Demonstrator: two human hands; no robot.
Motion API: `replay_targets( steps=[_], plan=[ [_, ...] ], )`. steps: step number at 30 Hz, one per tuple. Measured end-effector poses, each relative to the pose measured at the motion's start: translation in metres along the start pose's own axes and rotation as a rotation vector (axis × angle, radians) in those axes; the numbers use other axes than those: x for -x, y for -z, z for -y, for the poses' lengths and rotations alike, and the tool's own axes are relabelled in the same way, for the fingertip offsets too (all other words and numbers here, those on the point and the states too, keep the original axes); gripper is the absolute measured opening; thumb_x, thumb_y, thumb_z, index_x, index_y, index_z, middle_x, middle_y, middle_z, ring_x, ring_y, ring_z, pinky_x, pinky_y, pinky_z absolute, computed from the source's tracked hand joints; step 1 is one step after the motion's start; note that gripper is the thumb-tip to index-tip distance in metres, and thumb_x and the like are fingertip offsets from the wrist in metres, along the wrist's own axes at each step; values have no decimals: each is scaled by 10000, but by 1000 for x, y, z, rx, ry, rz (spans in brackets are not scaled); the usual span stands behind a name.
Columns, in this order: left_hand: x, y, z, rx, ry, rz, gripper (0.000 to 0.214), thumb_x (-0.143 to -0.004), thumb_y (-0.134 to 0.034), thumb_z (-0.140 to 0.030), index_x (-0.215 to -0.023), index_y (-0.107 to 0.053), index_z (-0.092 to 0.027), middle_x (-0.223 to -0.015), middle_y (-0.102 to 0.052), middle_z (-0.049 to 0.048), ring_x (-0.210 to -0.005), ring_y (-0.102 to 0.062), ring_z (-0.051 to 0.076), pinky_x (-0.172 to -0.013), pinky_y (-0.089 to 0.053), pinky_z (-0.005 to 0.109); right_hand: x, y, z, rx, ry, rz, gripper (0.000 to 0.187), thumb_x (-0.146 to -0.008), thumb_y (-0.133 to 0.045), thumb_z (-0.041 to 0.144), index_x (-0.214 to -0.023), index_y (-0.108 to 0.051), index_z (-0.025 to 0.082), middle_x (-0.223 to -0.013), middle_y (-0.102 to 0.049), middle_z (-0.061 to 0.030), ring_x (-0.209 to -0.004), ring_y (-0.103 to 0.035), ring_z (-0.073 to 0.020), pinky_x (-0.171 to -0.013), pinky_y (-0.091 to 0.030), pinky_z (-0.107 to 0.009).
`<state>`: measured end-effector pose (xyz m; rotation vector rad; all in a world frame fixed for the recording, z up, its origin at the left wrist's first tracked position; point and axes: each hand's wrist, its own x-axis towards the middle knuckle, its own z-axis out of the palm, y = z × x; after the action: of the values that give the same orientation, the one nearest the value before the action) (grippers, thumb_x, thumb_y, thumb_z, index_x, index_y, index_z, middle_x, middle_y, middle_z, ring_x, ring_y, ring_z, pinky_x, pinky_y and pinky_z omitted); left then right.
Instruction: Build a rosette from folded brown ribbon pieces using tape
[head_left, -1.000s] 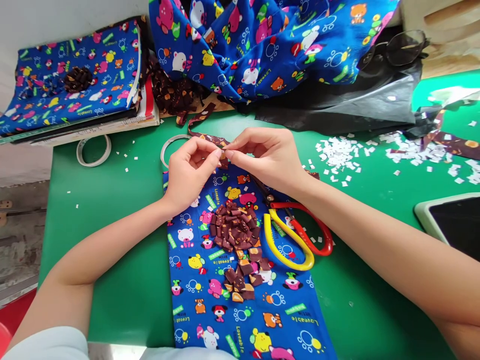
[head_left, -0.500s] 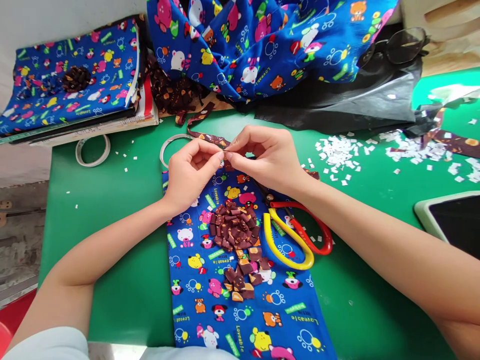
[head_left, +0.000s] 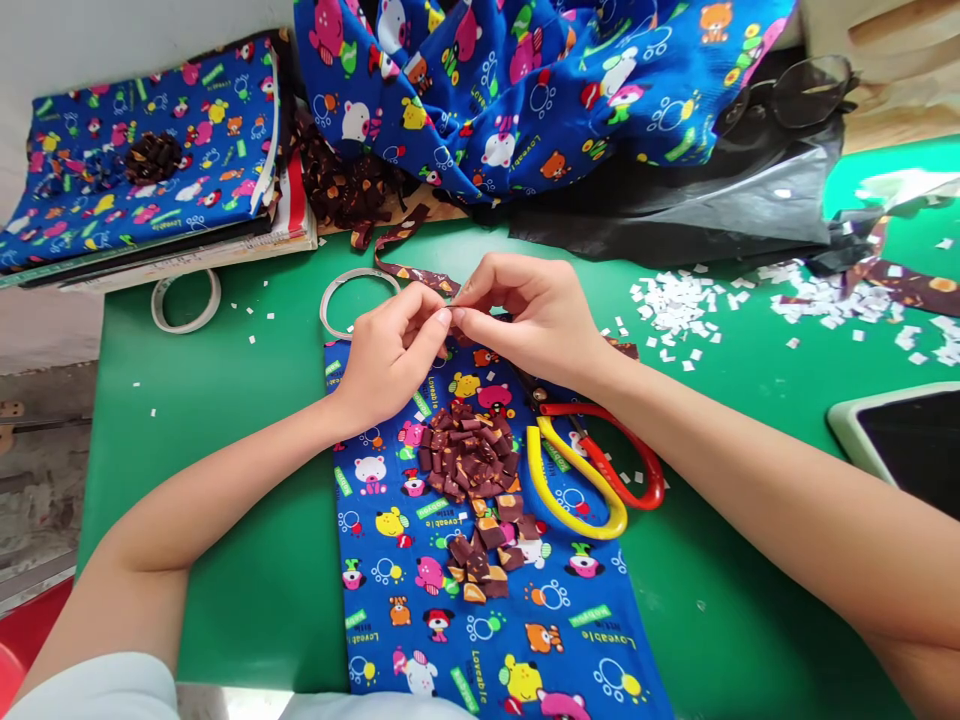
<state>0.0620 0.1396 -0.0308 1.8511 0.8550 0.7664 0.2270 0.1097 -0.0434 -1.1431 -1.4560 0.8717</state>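
Above the top end of a blue cartoon-print cloth (head_left: 405,600), my left hand (head_left: 394,350) and my right hand (head_left: 532,315) meet fingertip to fingertip. Both are closed in a pinch on a small piece of brown fabric, mostly hidden by the fingers. A brown patterned fabric strip (head_left: 416,275) runs behind them. Below, on the cloth, lie a heap of small rolled brown pieces (head_left: 469,450) and some flat cut squares (head_left: 487,550). Scissors with yellow and red handles (head_left: 577,500) rest under my right wrist, their blades partly hidden.
Two tape rolls (head_left: 186,302) lie on the green table (head_left: 225,480) at left. Scattered white paper bits (head_left: 679,310) and a dark-screened device (head_left: 907,440) are at right. Behind are bunched blue cloth (head_left: 525,90), black plastic (head_left: 675,210), glasses (head_left: 810,95) and a cloth-covered stack (head_left: 150,200).
My left hand has shifted slightly right and turned, its fingers curling closer to the right fingertips. More of the nearby tape roll shows. My right hand has barely moved.
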Motion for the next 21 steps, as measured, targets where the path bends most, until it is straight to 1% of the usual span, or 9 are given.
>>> replay_targets(
  steps=[3, 6, 10, 16, 21],
  plan=[
    [0, 0, -1, -103, -43, 6, 221, -936, -488, -293, -738, -505, -196, -585, -562, -26, -559, -510, 94, -560, -386, 228, 1, 0, 0, 35, 18, 28, 191, -762, -653, 212, -653, -497, 207, -607, -541, 36, -557, -481, -84, -540, -407, -255],
    [0, 1, -2, -136, -58, 16, 210, -925, -480, -257, -731, -510, -185, -588, -555, -27, -559, -489, 86, -561, -374, 221, 1, 1, 1, 70, 55, 47, 154, -750, -594, 158, -656, -481, 206, -582, -521, 45, -538, -473, -77, -518, -386, -241],
    [0, 1, -3, -135, -30, 25, 193, -899, -491, -229, -719, -523, -169, -592, -537, -33, -564, -472, 74, -565, -368, 206, 0, 3, 2, 112, 116, 84, 135, -735, -558, 121, -666, -469, 196, -575, -516, 53, -528, -462, -66, -493, -363, -212],
    [1, 0, -4, -97, -24, 35, 168, -847, -507, -217, -691, -537, -161, -590, -530, -39, -550, -462, 58, -535, -364, 180, 0, 3, 1, 222, 216, 121, 150, -761, -511, 105, -661, -438, 190, -541, -464, 63, -498, -389, -51, -486, -315, -196],
    [0, 0, -4, -94, 1, 29, 163, -817, -516, -221, -669, -540, -157, -573, -521, -45, -532, -447, 51, -518, -354, 171, 2, 1, -1, 302, 318, 107, 155, -774, -491, 104, -666, -422, 191, -535, -447, 61, -497, -361, -48, -489, -300, -185]
  ],
)
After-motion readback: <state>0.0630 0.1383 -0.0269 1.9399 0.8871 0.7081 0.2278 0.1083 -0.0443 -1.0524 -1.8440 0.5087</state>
